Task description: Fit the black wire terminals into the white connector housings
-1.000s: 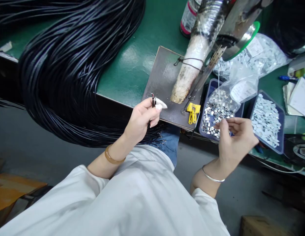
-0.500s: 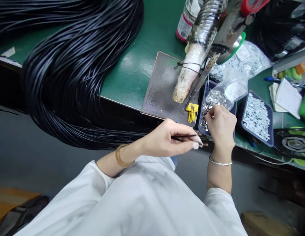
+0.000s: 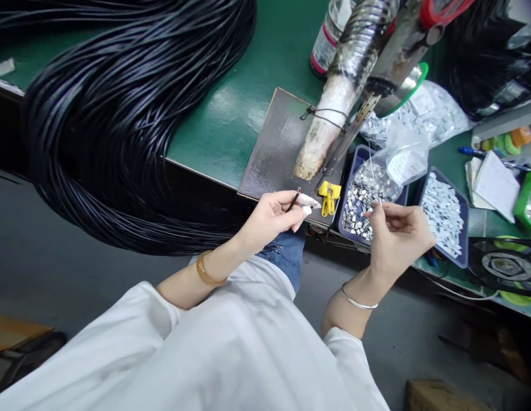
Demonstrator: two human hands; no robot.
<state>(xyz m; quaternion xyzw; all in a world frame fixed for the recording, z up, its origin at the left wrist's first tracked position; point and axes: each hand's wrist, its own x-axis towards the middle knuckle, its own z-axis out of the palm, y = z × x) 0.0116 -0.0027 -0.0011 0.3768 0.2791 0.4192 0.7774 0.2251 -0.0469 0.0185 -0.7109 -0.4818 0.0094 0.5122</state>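
My left hand [image 3: 267, 220] is closed in a pinch around a black cable [image 3: 294, 200], whose short end sticks up past the thumb with a reddish tip. White wrapping covers one fingertip of that hand. Over the tray of small metal pieces [image 3: 356, 214], my right hand [image 3: 396, 237] has thumb and forefinger pressed together. Something tiny and pale shows at those fingertips, too small to name. A yellow cutting tool [image 3: 329, 197] lies between the two hands, on a dark board [image 3: 269, 154] at the bench edge.
A large bundle of black cables [image 3: 115, 114] hangs over the bench edge at left. A wrapped duct [image 3: 320, 137] slants down over the board. To the right stand a tray of pale pieces [image 3: 445, 211], plastic bags [image 3: 436, 108] and a reel [image 3: 505, 265]. A jar [image 3: 325, 45] stands behind.
My left hand has moved left and up with the cable, which now points upward. My right hand has lifted out of the metal pieces and turned, fingertips still pinched.
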